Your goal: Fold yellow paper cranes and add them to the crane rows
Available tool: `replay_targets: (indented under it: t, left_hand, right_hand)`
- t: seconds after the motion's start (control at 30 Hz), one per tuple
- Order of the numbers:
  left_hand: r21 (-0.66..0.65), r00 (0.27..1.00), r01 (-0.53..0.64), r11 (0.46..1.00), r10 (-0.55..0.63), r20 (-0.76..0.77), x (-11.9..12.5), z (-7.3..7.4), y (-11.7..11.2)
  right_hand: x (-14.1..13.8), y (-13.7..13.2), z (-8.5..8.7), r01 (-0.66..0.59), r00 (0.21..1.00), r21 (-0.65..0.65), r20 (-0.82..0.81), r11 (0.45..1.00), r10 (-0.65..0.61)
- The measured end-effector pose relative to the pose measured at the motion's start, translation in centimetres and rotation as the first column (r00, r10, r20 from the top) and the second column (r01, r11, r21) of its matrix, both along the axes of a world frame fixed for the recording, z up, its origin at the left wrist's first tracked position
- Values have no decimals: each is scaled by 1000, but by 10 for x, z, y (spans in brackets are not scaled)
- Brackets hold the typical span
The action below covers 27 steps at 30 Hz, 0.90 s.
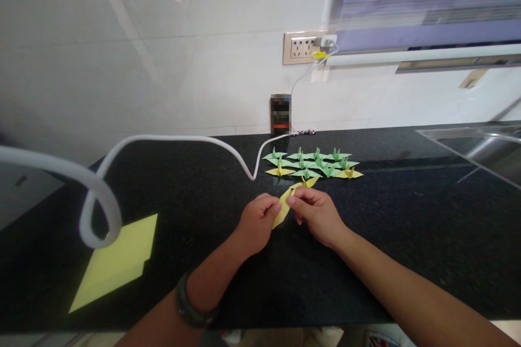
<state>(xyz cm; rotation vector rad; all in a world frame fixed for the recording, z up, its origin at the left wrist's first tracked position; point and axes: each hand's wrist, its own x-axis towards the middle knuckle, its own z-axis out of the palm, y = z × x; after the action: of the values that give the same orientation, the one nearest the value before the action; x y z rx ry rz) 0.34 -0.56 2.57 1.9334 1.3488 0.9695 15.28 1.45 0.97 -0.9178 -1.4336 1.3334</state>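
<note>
Hidden at the paper: your fingers cover the middle of the folded pale-yellow paper piece point(280, 218), so you cannot read its full shape; it sits at the centre of the frame, slanting from lower left to upper right.
Hard to tell: a pointed yellow paper wing point(311, 181) shows just above your right fingers; whether it belongs to your piece or a separate crane is unclear.
Blurred or cut off: the thick white tube point(179, 138) loops in from the left edge, covering part of the flat yellow paper sheets point(118, 265) at lower left; the dark upright rectangular object point(280, 114) at upper centre is pixelated; the steel sink point(488, 146) runs off the right edge.
Left hand: your left hand point(256, 222) curls palm inward, thumb and fingers pinching the piece; a dark round bangle point(183, 303) rings that forearm.
Right hand: your right hand point(319, 214) reaches in from lower right, nearly closed, thumb and forefinger gripping the piece's upper part.
Cranes: green folded-paper cranes point(308, 173) stand grouped above your hands on the glossy black countertop point(183, 190), yellow ones point(279, 171) at the group's lower corners.
</note>
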Motion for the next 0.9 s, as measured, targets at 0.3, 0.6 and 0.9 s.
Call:
replay_targets:
  t: [0.3, 0.6, 0.9]
  left_hand:
    - [-68, 985, 158, 985, -152, 80, 1, 3, -2]
    - [28, 999, 51, 998, -51, 11, 2, 5, -4]
    - [127, 994, 53, 990, -40, -99, -2, 1, 0]
  right_hand:
    - [1, -1, 4, -148, 985, -70, -103, 987, 140]
    - [8, 3, 5, -189, 982, -1, 20, 982, 189]
    - [20, 5, 17, -202, 904, 465, 428, 862, -19]
